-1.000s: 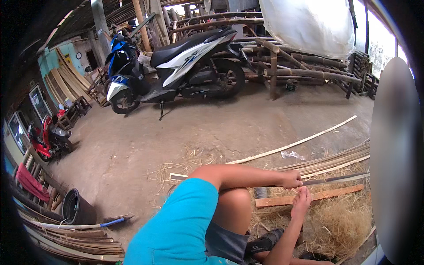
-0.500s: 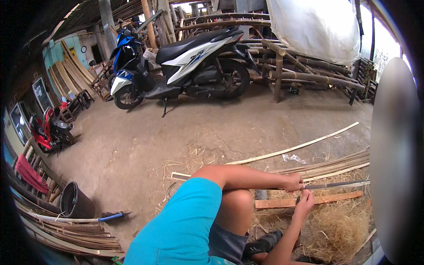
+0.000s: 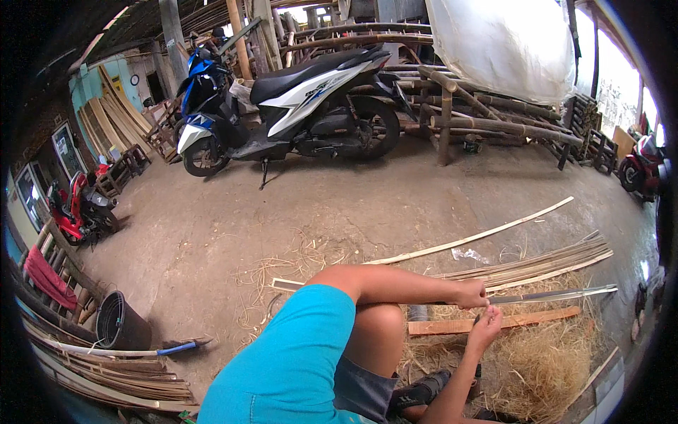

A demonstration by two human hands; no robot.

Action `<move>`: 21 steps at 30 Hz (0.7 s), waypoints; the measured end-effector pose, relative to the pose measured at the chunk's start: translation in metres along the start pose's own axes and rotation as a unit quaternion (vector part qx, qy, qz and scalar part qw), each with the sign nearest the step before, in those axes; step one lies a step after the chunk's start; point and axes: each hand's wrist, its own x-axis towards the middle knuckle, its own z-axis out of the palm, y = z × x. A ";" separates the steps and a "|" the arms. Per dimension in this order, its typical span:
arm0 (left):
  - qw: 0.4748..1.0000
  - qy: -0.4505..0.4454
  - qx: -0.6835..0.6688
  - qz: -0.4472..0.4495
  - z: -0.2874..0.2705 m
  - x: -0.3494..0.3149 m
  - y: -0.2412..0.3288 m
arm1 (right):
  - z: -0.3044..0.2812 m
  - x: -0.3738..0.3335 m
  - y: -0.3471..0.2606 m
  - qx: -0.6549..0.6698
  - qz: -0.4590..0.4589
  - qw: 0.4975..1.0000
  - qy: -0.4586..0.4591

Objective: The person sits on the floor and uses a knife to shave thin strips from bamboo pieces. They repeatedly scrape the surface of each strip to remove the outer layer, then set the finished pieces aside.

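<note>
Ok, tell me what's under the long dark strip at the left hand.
Pale shavings show on both sides of the strip; what lies directly under it is covered, and the left hand hides one stretch.

Head view: a wide fisheye worn above the hands, tipped down and facing out over the concrete floor (image 3: 233,240).
Looking from the person's head, it has the turquoise sleeve (image 3: 282,346) closest, filling the lower middle; the left hand (image 3: 471,293) and right hand (image 3: 487,325) lie near, right of centre. Beyond, it reaches the scooter (image 3: 311,109) toward the floor's far edge and a red motorcycle (image 3: 76,206) by its left edge, straight lines bending toward the dark rim.
</note>
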 end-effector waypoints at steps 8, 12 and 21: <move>0.998 -0.015 -0.061 -0.027 -0.014 -0.014 0.001 | -0.027 -0.006 -0.056 0.271 0.328 0.872 -0.241; 1.000 0.016 -0.002 0.018 -0.010 -0.007 -0.002 | -0.017 0.000 -0.036 0.283 0.258 0.908 -0.168; 0.999 -0.007 0.012 0.037 -0.007 -0.003 0.000 | 0.002 -0.022 -0.010 -0.049 0.065 0.991 -0.110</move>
